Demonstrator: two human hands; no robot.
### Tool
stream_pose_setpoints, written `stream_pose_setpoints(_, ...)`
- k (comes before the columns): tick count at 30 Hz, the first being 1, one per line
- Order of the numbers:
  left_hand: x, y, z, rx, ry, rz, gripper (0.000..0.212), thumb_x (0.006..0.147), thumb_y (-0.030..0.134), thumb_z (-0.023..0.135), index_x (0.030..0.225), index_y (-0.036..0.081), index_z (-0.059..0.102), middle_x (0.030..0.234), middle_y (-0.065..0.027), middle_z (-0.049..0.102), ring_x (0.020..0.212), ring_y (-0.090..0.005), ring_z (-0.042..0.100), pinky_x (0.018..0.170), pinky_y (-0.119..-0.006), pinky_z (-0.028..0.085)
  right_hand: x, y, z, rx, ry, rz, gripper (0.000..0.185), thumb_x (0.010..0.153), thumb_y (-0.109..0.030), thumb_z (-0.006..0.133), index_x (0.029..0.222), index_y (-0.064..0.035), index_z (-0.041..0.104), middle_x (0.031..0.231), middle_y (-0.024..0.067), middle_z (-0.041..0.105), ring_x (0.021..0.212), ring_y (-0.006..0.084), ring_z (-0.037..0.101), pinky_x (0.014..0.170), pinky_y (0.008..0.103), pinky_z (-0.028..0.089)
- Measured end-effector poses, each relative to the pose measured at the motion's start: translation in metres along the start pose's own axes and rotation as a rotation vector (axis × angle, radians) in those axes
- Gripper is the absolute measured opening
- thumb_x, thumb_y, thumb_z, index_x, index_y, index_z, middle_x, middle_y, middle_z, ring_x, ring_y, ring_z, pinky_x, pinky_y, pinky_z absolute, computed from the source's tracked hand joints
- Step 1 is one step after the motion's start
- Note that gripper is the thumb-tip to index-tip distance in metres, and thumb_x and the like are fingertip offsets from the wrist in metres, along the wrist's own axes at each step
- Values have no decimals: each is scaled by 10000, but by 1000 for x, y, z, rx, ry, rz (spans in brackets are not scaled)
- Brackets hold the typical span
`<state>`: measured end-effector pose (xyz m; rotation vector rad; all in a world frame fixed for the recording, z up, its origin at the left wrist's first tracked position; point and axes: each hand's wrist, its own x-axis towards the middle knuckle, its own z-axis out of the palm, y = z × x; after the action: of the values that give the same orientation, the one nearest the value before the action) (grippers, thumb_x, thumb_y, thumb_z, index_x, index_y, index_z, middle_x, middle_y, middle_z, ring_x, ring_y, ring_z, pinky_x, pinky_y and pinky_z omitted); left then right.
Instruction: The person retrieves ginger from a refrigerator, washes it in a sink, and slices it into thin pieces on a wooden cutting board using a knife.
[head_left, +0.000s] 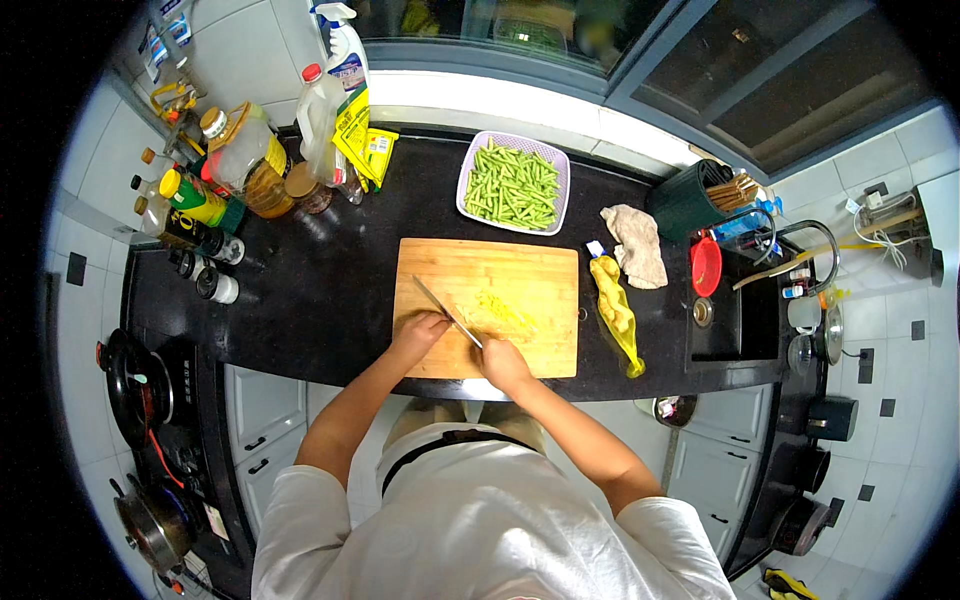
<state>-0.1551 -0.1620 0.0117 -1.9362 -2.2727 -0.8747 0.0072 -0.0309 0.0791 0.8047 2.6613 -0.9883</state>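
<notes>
A kitchen knife (442, 306) slants across the wooden cutting board (525, 264), its tip toward the upper left. My right hand (504, 363) is closed around its handle near the board's front edge. At the blade's left side is my left hand (420, 336), fingers bent together by the edge; whether a piece of food is under them cannot be told. Small yellow cut pieces (504, 311) lie just right of the blade. Behind the board stands a lilac plastic basket (562, 187) full of cut green beans (513, 186).
Right of the board lie a yellow net bag (613, 300) and a beige cloth (637, 244), then the sink (724, 360) with a red strainer (706, 266). Bottles and jars (247, 165) crowd the left back. A wok (131, 390) and a pot (154, 525) are at far left.
</notes>
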Motion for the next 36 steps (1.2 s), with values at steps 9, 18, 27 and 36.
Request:
stream_pose_setpoints(9,4,2,-8,-6,-9,5,171,775,66,619,926,59,699,926,-57,658,875,-232,640,758,-322,536,-6,-5,-38,29,-7,-77,212,869,-146,545,975,12,637,835,281,640,791,427,641,732,501,521)
stream_pose_setpoints(18,3,1,-4,13,-10,-16,202,755,66,631,942,66,708,921,-50,661,872,-220,646,756,-303,539,3,13,-18,-51,-119,-45,225,854,-116,559,1018,19,634,856,299,631,818,443,632,752,496,508)
stream_pose_setpoints(27,2,-1,-5,-25,48,8,191,742,63,636,917,72,711,898,-49,663,821,-219,659,713,-310,550,19,-5,-24,62,-12,-55,252,858,-140,544,1038,19,619,847,292,634,812,442,626,755,513,507)
stream_pose_setpoints(36,0,0,-1,49,25,-4,214,742,69,613,930,84,715,924,-28,665,838,-194,652,715,-296,549,-2,-6,-39,-37,-106,-42,232,843,-125,568,1012,16,640,821,310,628,784,452,635,735,504,517)
